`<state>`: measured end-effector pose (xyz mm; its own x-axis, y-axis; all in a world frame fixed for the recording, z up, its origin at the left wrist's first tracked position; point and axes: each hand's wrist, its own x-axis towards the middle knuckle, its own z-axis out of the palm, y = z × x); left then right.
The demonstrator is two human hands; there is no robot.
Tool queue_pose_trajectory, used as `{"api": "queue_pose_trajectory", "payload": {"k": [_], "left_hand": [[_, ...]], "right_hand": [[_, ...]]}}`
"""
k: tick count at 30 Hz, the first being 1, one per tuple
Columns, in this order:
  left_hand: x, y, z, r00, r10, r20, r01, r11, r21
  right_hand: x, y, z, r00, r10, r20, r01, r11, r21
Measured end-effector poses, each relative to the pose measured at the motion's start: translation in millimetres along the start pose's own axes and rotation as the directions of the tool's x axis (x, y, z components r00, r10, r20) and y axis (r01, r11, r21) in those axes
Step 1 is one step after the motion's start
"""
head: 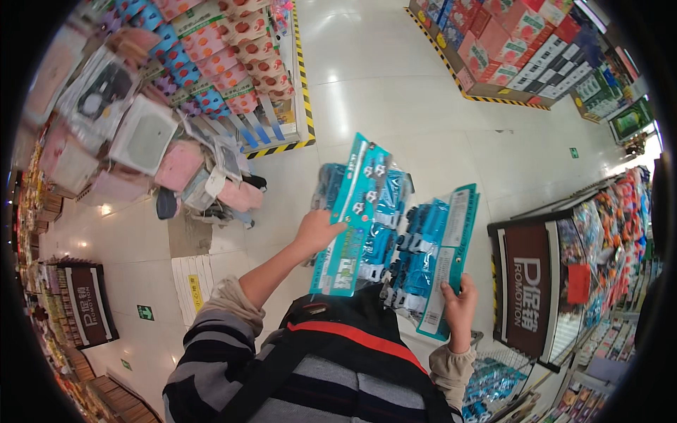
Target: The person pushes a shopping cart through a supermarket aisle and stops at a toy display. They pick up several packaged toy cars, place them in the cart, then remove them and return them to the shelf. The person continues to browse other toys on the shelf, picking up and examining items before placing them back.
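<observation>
My left hand (319,231) grips the edge of a teal header card on a clear bag of blue toy vehicles (382,240), its thumb over the printed front. Just to the right, my right hand (459,304) pinches the lower part of another teal card, on a second bag of blue toy vehicles (423,254). Both packs are held side by side in front of my body. The second card shows a white printed panel with a barcode. Part of the first pack's contents bulges out behind its card on the left.
A wire basket or cart (497,365) with more teal packs stands at lower right. Hanging pink and white textile goods (180,164) are at left, near stacked snack bags (211,50). Stacked boxes (492,47) stand ahead right, a promotion display (529,288) at right.
</observation>
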<state>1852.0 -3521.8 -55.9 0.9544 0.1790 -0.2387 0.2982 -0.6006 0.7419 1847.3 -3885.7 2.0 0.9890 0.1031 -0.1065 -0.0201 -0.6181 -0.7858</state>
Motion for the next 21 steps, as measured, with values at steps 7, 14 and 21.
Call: {"api": "queue_pose_trajectory", "payload": {"k": [7,14,21], "left_hand": [[282.6,4.7,-12.6,0.996,-0.055,0.075,0.054,0.998,0.022],[490.8,55.5,-76.5,0.973,-0.23,-0.03,0.223,0.964,-0.145],[699.9,23.7,-138.1,0.944,-0.315,-0.096,0.288,0.93,-0.227]], "right_hand": [[284.7,12.2,56.8,0.997,-0.062,0.038,0.064,0.997,-0.038],[546.5,-77.7,56.1,0.954,-0.234,0.188,0.263,0.953,-0.149],[799.9,-143.1,129.5,0.879,-0.351,0.322,0.429,0.877,-0.216]]}}
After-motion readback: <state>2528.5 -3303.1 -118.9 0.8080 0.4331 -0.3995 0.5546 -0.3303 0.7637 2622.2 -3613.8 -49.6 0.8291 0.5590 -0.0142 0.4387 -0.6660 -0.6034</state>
